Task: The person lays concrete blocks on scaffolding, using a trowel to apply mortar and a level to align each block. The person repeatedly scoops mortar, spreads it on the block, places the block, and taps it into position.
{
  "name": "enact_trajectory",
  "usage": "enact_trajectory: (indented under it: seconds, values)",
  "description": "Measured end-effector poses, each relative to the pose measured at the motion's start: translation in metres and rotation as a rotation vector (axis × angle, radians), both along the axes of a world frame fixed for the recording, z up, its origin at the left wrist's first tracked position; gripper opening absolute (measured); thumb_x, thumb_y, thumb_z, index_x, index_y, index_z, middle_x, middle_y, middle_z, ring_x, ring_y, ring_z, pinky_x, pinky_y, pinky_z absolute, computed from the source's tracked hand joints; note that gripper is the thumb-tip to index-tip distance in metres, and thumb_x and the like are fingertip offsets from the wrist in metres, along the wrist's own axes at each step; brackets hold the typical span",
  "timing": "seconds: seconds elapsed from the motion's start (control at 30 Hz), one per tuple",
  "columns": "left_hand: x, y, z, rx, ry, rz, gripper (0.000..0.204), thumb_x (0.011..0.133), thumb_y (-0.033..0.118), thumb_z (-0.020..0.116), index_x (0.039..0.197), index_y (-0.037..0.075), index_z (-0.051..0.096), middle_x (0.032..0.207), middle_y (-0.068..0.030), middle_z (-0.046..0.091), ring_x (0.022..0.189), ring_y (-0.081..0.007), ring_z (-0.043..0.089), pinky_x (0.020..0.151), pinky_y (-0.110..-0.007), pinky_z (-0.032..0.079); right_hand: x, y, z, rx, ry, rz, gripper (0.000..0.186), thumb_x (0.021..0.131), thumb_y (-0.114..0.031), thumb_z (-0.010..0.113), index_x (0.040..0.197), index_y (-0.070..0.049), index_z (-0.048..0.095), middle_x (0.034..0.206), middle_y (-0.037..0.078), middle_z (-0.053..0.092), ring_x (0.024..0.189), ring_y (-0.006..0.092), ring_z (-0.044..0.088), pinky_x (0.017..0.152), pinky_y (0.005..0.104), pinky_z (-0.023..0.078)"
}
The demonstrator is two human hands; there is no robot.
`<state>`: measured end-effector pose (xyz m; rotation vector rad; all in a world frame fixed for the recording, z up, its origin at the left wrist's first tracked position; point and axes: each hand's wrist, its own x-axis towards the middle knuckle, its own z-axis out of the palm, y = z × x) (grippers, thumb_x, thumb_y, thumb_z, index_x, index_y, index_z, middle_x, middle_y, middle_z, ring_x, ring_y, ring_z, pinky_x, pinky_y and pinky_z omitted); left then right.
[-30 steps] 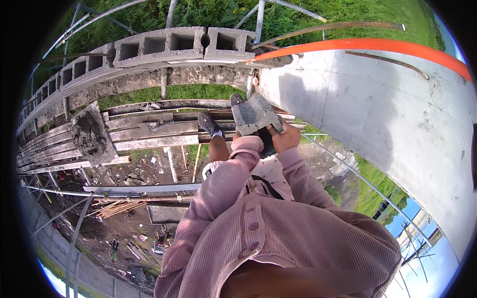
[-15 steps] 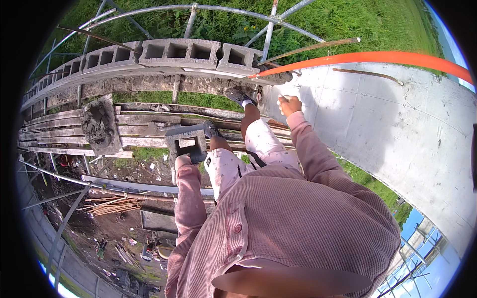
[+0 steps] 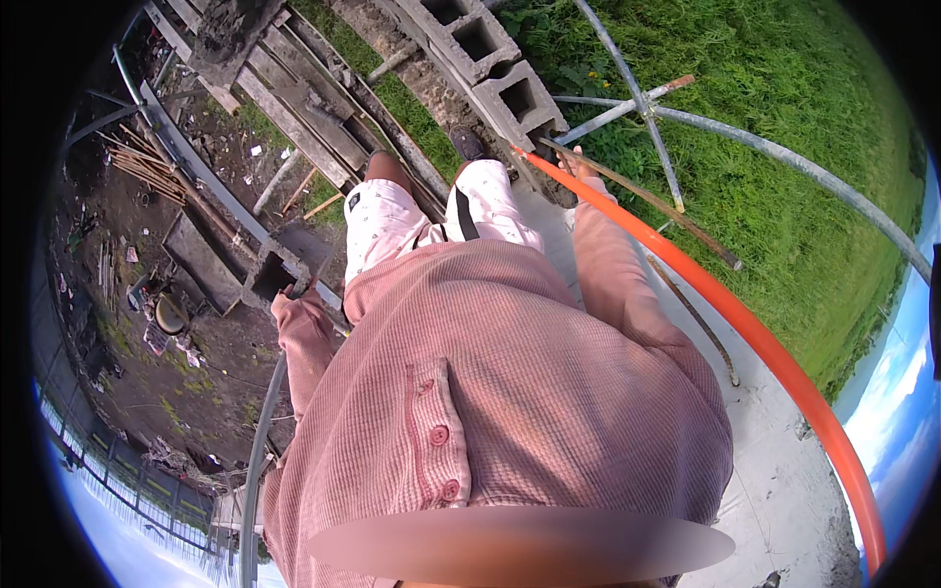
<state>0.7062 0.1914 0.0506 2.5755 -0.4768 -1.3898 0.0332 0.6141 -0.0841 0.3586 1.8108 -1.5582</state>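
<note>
Low on my left side, my left hand grips a grey hollow concrete block by its edge. The block hangs tilted, its hollow facing up. My right hand is stretched forward at the end of a row of hollow concrete blocks. Its fingers look partly extended and apart, with nothing visible in them. An orange pipe or band and a thin wooden stick cross close to that hand and partly cover it; contact with them is unclear.
Weathered planks lie underfoot, with a mortar board on them. Scaffold tubes cross beyond the block row, over grass. To the left the ground drops lower, with a stack of poles. A pale wall top runs along my right.
My view has turned to the right. The block in my left hand has swung back beside my hip. My right hand has moved from above the pale wall to the block row's end.
</note>
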Motion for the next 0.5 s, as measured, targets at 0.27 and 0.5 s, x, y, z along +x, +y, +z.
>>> enact_trajectory:
  seconds: [0.27, 0.5]
  values:
    - [0.031, 0.170, 0.019, 0.100, 0.030, 0.343, 0.027, 0.094, 0.014, 0.062, 0.118, 0.004, 0.069, 0.112, -0.0124, 0.070, 0.094, -0.0226, 0.064, 0.086, -0.040, 0.054, -0.003, -0.031, 0.003, -0.081, -0.095, 0.183, 0.032, 0.100, -0.035, 0.057, 0.080, -0.009, 0.059, 0.072, 0.004, 0.057, 0.060, 0.0162, 0.049, 0.061, 0.0308, 0.041]
    - [0.027, 0.211, -0.010, 0.094, 0.113, 0.402, 0.029, 0.094, 0.016, 0.062, 0.119, 0.003, 0.070, 0.112, -0.0125, 0.071, 0.096, -0.0213, 0.064, 0.087, -0.040, 0.054, -0.006, -0.036, 0.018, -0.081, -0.150, 0.338, 0.041, 0.103, -0.038, 0.050, 0.073, -0.011, 0.052, 0.063, 0.002, 0.050, 0.052, 0.0160, 0.043, 0.055, 0.0304, 0.036]
